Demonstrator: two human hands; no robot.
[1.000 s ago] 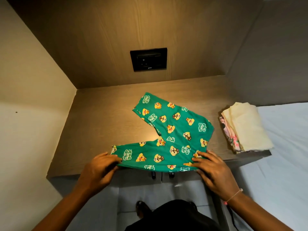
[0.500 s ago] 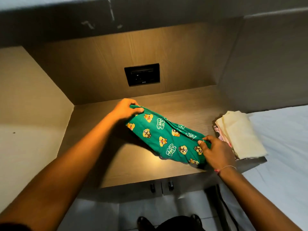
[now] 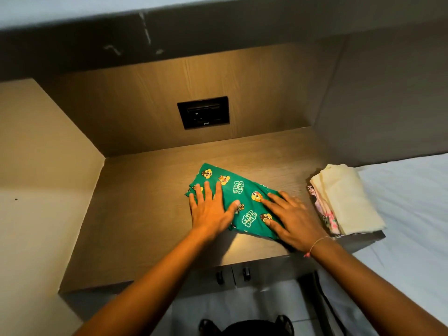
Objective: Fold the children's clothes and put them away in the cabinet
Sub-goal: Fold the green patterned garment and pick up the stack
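Left hand lying over one end of folded green cartoon-print garment; right hand, slightly motion-blurred, hiding other end. Cream folded cloth covering pink patterned garment, only edge showing. Black wall socket panel lettering being too small to read. White bed sheet running off right edge.

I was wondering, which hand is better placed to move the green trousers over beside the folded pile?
Probably the right hand: it lies flat on the end of the green trousers nearest the folded pile, while the left hand presses the far end.
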